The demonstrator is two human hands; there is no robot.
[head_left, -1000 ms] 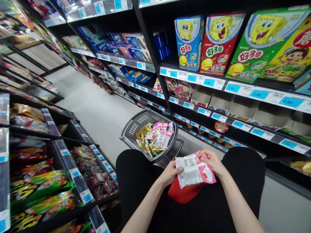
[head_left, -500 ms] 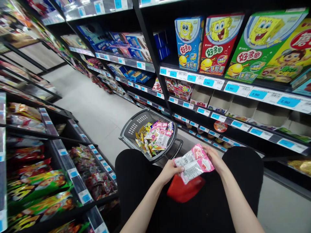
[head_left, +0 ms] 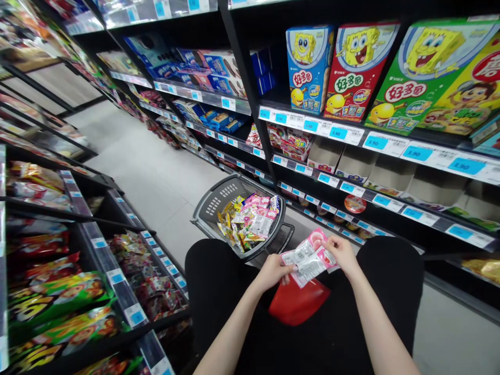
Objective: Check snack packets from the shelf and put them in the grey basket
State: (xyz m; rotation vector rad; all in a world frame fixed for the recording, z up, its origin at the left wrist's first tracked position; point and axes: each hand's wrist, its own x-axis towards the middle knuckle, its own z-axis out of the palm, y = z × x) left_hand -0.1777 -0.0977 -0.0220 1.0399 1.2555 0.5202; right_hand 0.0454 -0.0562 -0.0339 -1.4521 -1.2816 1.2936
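Above my lap I hold a pink-and-white candy packet (head_left: 307, 260) with small print and a barcode on the side facing me. My left hand (head_left: 275, 272) is closed on its left edge, thumb on top. The fingers of my right hand (head_left: 342, 255) pinch its right side. Below the packet lies a flat, shiny red thing (head_left: 299, 302) on my lap; its kind is unclear. Just past my knees stands a grey shopping basket (head_left: 213, 195), holding several yellow, pink and white snack packets (head_left: 250, 219).
Shelves on the right bear cartoon snack boxes (head_left: 361, 73), blue packages (head_left: 226, 67) and a price-tag rail (head_left: 339, 133). Close on the left is a low rack (head_left: 105, 260) with bagged snacks (head_left: 58, 297). A pale floor aisle (head_left: 128, 140) runs between them.
My right hand has shifted its grip from beneath the packet's right edge to a pinch on top of it. The packet has tilted slightly. My left hand stays on the left edge.
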